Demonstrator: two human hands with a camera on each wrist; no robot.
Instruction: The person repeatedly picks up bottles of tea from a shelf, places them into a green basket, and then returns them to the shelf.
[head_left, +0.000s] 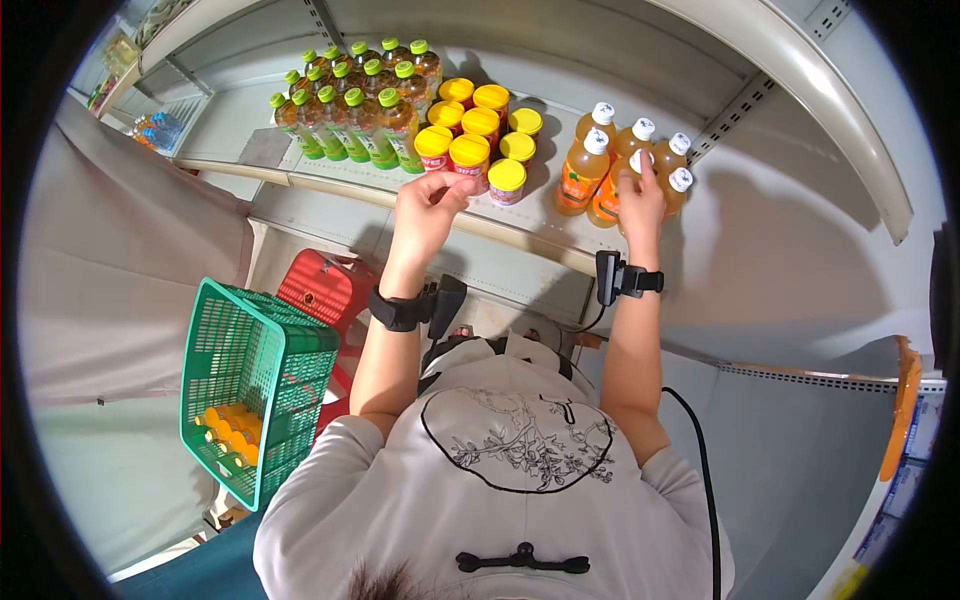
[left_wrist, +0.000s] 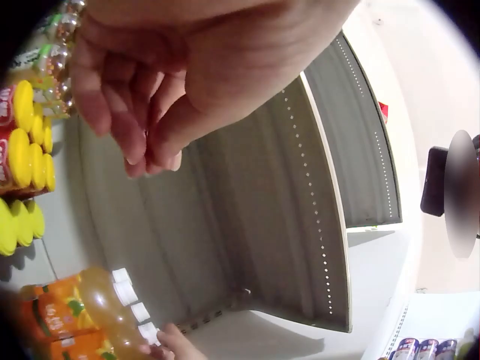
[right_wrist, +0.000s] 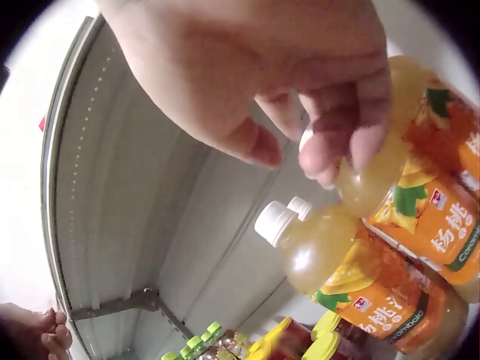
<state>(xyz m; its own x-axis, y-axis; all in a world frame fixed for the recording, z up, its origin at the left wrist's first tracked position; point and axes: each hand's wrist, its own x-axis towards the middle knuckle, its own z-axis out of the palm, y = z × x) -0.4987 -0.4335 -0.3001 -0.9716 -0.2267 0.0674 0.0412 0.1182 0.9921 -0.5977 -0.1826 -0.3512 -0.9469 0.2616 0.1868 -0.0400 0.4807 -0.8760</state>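
Observation:
My right hand is over the orange-labelled juice bottles at the shelf's right, its fingers curled round one bottle's white cap. The right wrist view shows this hand with the fingers bent at the bottle neck and the thumb apart from them; another capped bottle stands beside it. My left hand hovers at the shelf edge in front of the red tubs with yellow lids. In the left wrist view that hand is loosely curled, thumb near the fingertips, holding nothing.
Green-capped bottles stand in rows left of the tubs. The shelf's front edge runs below both hands. At lower left, a green basket holds orange bottles, next to a red stool. An upper shelf edge curves overhead.

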